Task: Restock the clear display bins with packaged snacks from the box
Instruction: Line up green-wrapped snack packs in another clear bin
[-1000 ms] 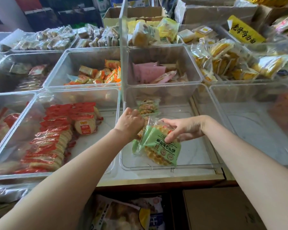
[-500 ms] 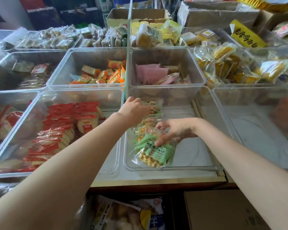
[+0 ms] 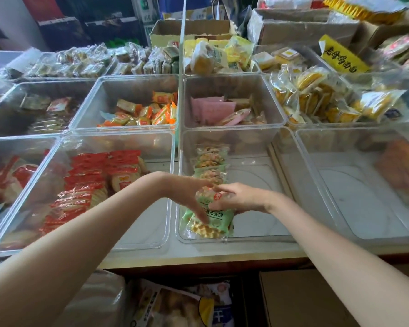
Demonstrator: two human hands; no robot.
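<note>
A row of green-wrapped waffle snack packs (image 3: 209,166) stands along the left side of a clear bin (image 3: 257,238) in the front middle. The nearest green pack (image 3: 213,223) leans at the bin's front wall. My left hand (image 3: 187,192) reaches into the bin, its fingers spread against the front packs. Beside it, my right hand (image 3: 239,197) grips the top of the nearest packs with its fingers curled. The two hands touch over the packs. The right part of this bin is bare.
A bin of red-wrapped crackers (image 3: 87,182) sits to the left; a nearly bare clear bin (image 3: 364,237) stands at the right. Behind are bins of orange packs (image 3: 142,112), pink packs (image 3: 210,109) and yellow packs (image 3: 316,95). A cardboard box (image 3: 300,300) stands below the counter edge.
My right hand has set the green pack down into the bin against the row. My left hand has come back from the far packs to the front ones, meeting the right hand.
</note>
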